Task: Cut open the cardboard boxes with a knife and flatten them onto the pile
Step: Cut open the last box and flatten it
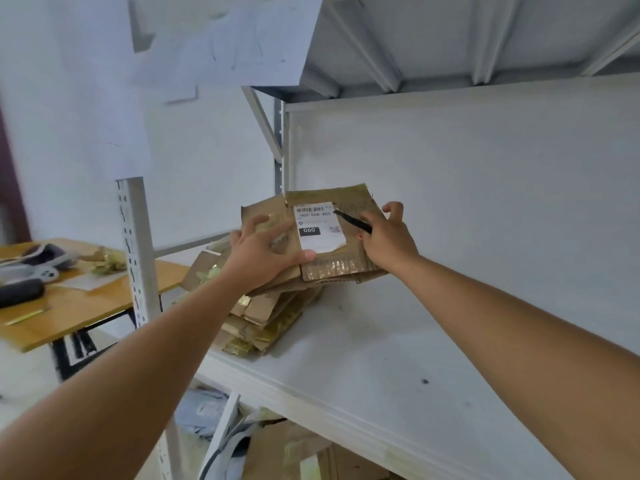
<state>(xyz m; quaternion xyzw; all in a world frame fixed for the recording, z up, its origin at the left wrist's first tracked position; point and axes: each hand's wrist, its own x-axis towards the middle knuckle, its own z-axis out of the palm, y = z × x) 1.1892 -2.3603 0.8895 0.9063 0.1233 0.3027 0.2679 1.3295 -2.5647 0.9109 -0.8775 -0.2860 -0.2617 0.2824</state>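
Observation:
A flattened brown cardboard box point(332, 261) with a white shipping label lies tilted on top of the pile of flattened cardboard point(266, 317) on the white shelf point(363, 358). My left hand point(266, 251) grips the box's left part, fingers spread on top and thumb along the near edge. My right hand point(388, 233) holds the box's right edge together with a black knife point(351, 221), whose tip points left over the label.
A white metal shelf post point(136, 251) stands left of the pile. A wooden table point(79, 299) with a controller, a dark case and scraps sits at the far left. More cardboard and plastic bags lie under the shelf point(277, 445).

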